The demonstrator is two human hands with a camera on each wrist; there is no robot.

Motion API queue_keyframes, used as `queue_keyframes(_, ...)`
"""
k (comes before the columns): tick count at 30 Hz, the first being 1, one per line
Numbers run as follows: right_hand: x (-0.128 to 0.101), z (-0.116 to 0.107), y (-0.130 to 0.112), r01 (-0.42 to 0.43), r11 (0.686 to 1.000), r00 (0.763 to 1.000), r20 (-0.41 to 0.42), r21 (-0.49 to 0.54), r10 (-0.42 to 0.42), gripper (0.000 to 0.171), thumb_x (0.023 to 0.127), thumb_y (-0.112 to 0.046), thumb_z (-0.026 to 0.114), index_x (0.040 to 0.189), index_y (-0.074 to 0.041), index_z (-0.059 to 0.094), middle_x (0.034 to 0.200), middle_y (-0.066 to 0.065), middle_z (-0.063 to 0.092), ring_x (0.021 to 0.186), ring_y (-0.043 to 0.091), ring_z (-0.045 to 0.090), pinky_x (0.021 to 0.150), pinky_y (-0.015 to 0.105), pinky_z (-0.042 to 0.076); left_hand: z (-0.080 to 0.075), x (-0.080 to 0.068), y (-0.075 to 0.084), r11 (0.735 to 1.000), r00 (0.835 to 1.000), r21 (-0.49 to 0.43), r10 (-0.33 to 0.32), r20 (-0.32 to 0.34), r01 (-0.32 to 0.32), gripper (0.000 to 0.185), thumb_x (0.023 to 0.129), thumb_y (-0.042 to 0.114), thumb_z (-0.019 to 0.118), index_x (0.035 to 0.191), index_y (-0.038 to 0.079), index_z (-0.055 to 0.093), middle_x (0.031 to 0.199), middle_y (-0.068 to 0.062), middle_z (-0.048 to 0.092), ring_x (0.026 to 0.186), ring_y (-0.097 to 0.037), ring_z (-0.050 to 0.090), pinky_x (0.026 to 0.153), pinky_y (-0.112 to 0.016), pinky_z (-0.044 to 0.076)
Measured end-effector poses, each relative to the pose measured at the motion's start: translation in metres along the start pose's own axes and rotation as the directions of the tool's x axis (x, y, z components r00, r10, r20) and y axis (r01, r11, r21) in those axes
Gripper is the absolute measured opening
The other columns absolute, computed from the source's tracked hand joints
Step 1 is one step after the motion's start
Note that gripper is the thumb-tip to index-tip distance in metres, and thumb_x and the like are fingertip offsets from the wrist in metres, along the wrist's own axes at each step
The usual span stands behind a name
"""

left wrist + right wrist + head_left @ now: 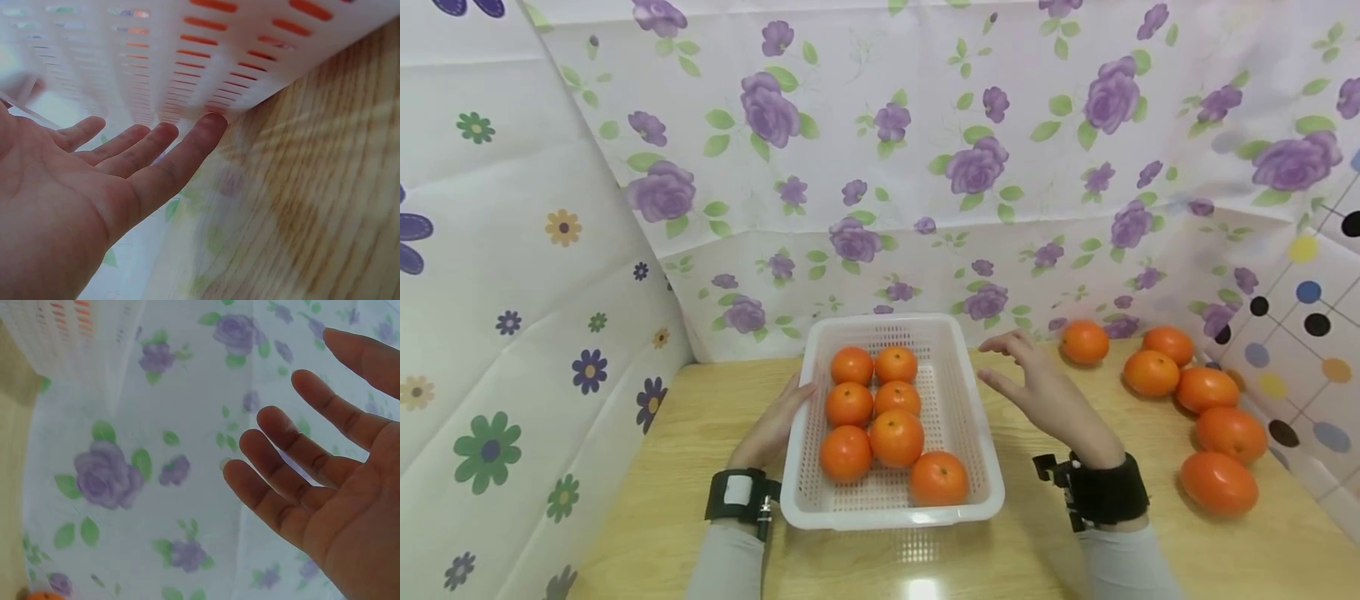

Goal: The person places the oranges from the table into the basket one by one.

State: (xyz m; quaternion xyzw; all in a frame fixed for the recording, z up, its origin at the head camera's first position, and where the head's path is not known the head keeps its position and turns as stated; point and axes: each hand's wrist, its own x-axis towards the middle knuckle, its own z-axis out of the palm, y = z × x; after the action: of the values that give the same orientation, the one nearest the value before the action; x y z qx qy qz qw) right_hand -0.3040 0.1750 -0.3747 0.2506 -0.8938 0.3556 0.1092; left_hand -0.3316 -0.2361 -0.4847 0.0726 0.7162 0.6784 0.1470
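A: Where are the oranges?

B: Seven oranges (897,437) sit in the white basket (891,518), grouped toward its left side, one in its front right corner. The basket is on the table (677,467), nearer the left edge than the right, its far rim by the back edge. Six loose oranges (1231,434) lie outside it, from the back edge around the back right corner and down along the right edge.

A: And the hands?

B: The left hand (775,425) is at the basket's left wall; the left wrist view shows its fingers nearly straight, tips against or just beside the lower wall. How firmly they press, one cannot tell. The right hand (1047,390) hovers off the basket's right wall, fingers spread, pinching nothing.

A: Which step does that suggest?

B: Most likely gathering the oranges into the basket, about halfway along: the left hand seems to steady it while the right is between fruit.

A: So what does the next move call for?

B: Probably the right hand going to the nearest loose orange, by the back edge, and closing around its sides. The basket's right side offers room, and a gentle lowering should keep the others from rolling.
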Motion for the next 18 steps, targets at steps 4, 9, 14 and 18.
queue_keyframes(4, -0.009, -0.022, 0.003, 0.016, 0.999, 0.994, -0.105, -0.029, -0.019, 0.033, 0.103, -0.018, 0.069, 0.13, -0.002, 0.062, 0.128, 0.018, 0.058, 0.117, 0.037, 0.055, 0.099, 0.062, 0.05, -0.001, 0.0, 0.0, 1.0, 1.0, 0.003, -0.007, -0.008, 0.007, 0.067, 0.112, 0.046, 0.038, 0.168, 0.026, 0.007, 0.16, -0.029, 0.034, 0.128, -0.046, 0.057, 0.093, -0.056, 0.059)
queue_keyframes(9, -0.026, -0.056, 0.015, -0.12, 0.983, 0.981, -0.17, -0.138, 0.095, 0.037, 0.105, -0.023, 0.065, 0.134, 0.0, 0.06, 0.128, 0.028, 0.052, 0.11, 0.044, 0.055, 0.088, 0.066, 0.052, -0.004, -0.001, 0.0, 1.0, 1.0, 0.007, 0.0, -0.002, 0.0, 0.067, 0.113, 0.045, 0.037, 0.169, 0.026, 0.005, 0.161, -0.03, 0.033, 0.129, -0.047, 0.056, 0.094, -0.056, 0.058)
queue_keyframes(14, -0.049, -0.086, 0.032, -0.313, 0.917, 0.945, -0.171, -0.246, 0.277, 0.047, 0.109, -0.033, 0.057, 0.139, 0.002, 0.055, 0.131, 0.037, 0.046, 0.113, 0.056, 0.046, 0.083, 0.071, 0.044, -0.005, -0.001, -0.001, 1.0, 1.0, 0.008, 0.008, 0.009, -0.008, 0.066, 0.113, 0.044, 0.036, 0.169, 0.027, 0.005, 0.162, -0.029, 0.032, 0.131, -0.048, 0.055, 0.095, -0.056, 0.057)
queue_keyframes(18, -0.064, -0.104, 0.045, -0.415, 0.881, 0.908, -0.166, -0.229, 0.385, 0.051, 0.11, -0.039, 0.051, 0.141, 0.002, 0.052, 0.139, 0.04, 0.041, 0.12, 0.06, 0.04, 0.085, 0.073, 0.041, -0.004, -0.001, -0.001, 1.0, 1.0, 0.011, 0.013, 0.016, -0.013, 0.065, 0.114, 0.042, 0.034, 0.169, 0.026, 0.003, 0.163, -0.029, 0.029, 0.133, -0.049, 0.052, 0.096, -0.057, 0.057)
